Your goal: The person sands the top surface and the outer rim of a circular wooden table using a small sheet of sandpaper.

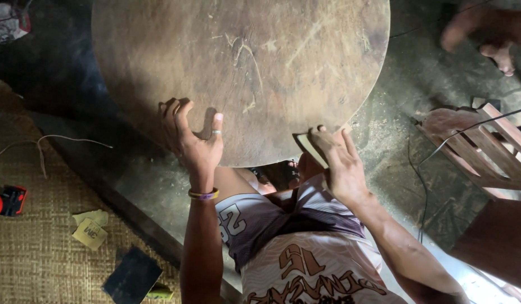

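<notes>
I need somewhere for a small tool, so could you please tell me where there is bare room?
The round wooden top is bare beyond the left hand and right hand. The woven mat is crowded by sandpaper sheets.

A woven mat (pixel 35 247) covers the floor at left, carrying yellow sandpaper scraps (pixel 89 228), a dark sanding block (pixel 132 276) and a red tool (pixel 6 201). A slatted wooden chair (pixel 485 149) stands at right, a black cable (pixel 423 191) trailing beside it.

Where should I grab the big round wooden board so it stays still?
Probably by its near rim. The round wooden board is wide, flat and has no handle. The left hand rests there with fingers spread, and the right hand presses a sandpaper piece to that edge.
</notes>
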